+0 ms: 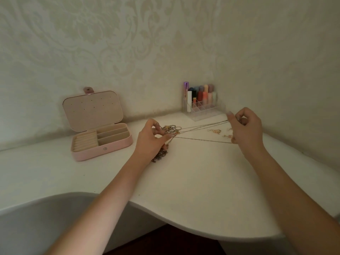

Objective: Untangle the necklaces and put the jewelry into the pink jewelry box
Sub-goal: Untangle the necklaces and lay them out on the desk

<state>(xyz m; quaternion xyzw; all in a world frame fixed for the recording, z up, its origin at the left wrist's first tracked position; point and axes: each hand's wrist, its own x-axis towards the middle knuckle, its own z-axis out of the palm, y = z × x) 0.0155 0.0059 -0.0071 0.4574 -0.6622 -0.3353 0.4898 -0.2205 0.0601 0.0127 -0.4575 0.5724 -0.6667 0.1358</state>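
Along the near side, the white table (pixel 193 190) ends in a curved edge that bulges toward you on the right and cuts back on the left, and its far side meets the patterned wall. Between your forearms the tabletop is bare, giving you open room toward that near edge. At far left the pink jewelry box (pixel 102 142) sits open, lid upright against the wall, well apart from your hands. A clear organizer (pixel 202 107) of cosmetic tubes stands in the far corner, near your right hand (pixel 246 127). Your left hand (pixel 150 138) is raised just above the table, thumb and fingers pinched on the tangled necklaces (pixel 202 132) beside a cluster of rings (pixel 170 128). Your right hand, held up and apart, has its fingers curled and pinching the thin chains, which stretch taut between both hands. Small gold pieces (pixel 216 131) lie on the table under the chains.
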